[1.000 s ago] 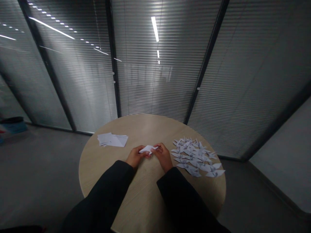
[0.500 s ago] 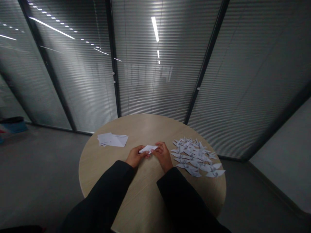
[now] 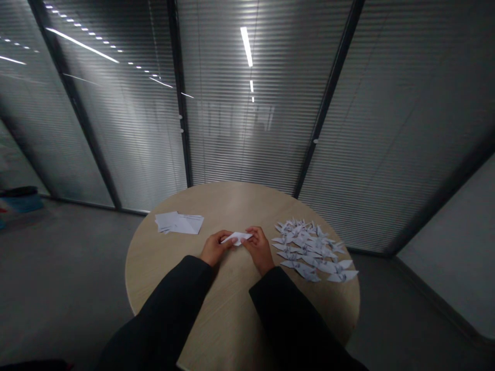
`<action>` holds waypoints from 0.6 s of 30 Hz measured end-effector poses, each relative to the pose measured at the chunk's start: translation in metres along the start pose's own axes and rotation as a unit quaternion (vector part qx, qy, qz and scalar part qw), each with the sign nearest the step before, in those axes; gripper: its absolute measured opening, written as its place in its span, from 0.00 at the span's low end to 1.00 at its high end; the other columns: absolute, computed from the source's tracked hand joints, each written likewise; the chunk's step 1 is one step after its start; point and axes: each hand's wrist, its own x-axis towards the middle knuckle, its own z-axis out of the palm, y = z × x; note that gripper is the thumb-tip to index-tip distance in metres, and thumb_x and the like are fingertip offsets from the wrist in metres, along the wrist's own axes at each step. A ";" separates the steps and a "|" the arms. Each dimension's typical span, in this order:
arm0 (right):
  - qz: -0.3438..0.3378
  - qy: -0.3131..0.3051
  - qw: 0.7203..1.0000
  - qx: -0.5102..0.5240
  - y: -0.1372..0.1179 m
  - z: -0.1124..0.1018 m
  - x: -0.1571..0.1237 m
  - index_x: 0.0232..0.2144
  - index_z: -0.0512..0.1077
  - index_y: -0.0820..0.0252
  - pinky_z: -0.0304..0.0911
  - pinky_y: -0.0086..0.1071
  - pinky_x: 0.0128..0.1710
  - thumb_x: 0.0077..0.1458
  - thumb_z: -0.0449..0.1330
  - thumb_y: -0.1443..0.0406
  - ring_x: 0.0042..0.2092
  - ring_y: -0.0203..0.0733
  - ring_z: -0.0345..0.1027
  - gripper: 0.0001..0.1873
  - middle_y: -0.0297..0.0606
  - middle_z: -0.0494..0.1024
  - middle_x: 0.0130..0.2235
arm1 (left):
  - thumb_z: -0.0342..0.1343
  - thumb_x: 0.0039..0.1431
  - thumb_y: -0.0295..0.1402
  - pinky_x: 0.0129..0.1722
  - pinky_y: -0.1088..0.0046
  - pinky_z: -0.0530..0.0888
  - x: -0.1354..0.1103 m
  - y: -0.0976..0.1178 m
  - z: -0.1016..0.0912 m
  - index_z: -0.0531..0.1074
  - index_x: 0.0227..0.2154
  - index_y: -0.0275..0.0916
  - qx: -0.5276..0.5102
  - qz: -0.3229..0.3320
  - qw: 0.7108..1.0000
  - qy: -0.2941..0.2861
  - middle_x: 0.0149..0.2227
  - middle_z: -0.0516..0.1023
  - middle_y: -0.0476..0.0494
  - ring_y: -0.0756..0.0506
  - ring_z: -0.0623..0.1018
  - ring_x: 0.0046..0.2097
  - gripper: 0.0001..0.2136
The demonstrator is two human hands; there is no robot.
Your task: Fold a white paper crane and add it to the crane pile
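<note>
A small folded white paper piece (image 3: 238, 237) is held between both hands just above the round wooden table (image 3: 232, 206). My left hand (image 3: 214, 249) pinches its left end with closed fingers. My right hand (image 3: 260, 248) grips its right end, fingers curled on it. Both arms are in dark sleeves. To the right of my right hand lies a cluster of several finished folded paper figures (image 3: 309, 248). A small stack of flat white paper sheets (image 3: 178, 222) lies on the table to the left, beyond my left hand.
Behind the table stands a glass wall with closed blinds and dark frames (image 3: 328, 98). Grey floor surrounds the table. A blue object (image 3: 19, 202) sits on the floor at the far left.
The folded paper has flattened and dropped slightly toward the table, and my left fingers have shifted further along it. The arms have hardly moved.
</note>
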 end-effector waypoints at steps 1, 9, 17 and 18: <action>-0.001 -0.002 1.000 0.004 0.000 0.000 0.000 0.36 0.62 0.55 0.67 0.32 0.37 0.42 0.63 0.63 0.34 0.38 0.71 0.18 0.31 0.72 0.34 | 0.67 0.37 0.43 0.30 0.72 0.71 0.000 0.000 0.000 0.75 0.29 0.33 -0.014 -0.004 1.000 0.000 0.26 0.78 0.46 0.48 0.75 0.28 0.19; 0.014 -0.040 0.999 0.028 -0.008 0.003 -0.004 0.41 0.61 0.54 0.67 0.33 0.38 0.43 0.64 0.63 0.36 0.40 0.73 0.21 0.31 0.75 0.32 | 0.69 0.33 0.44 0.29 0.72 0.73 0.001 0.000 0.000 0.75 0.27 0.33 -0.041 -0.023 0.999 0.015 0.24 0.78 0.46 0.48 0.76 0.26 0.20; 0.047 -0.059 0.996 0.044 -0.010 0.007 -0.005 0.43 0.62 0.55 0.68 0.35 0.41 0.37 0.67 0.66 0.38 0.41 0.74 0.29 0.32 0.76 0.35 | 0.69 0.33 0.42 0.31 0.71 0.74 0.001 -0.001 0.000 0.75 0.28 0.32 -0.059 -0.039 0.997 0.008 0.24 0.79 0.45 0.47 0.77 0.26 0.20; 0.045 -0.056 0.997 0.042 -0.009 0.006 -0.004 0.43 0.62 0.55 0.68 0.35 0.41 0.37 0.67 0.66 0.38 0.41 0.73 0.29 0.32 0.76 0.34 | 0.69 0.33 0.42 0.31 0.71 0.74 0.001 -0.001 0.000 0.75 0.28 0.32 -0.060 -0.039 0.997 0.007 0.24 0.79 0.45 0.47 0.77 0.26 0.20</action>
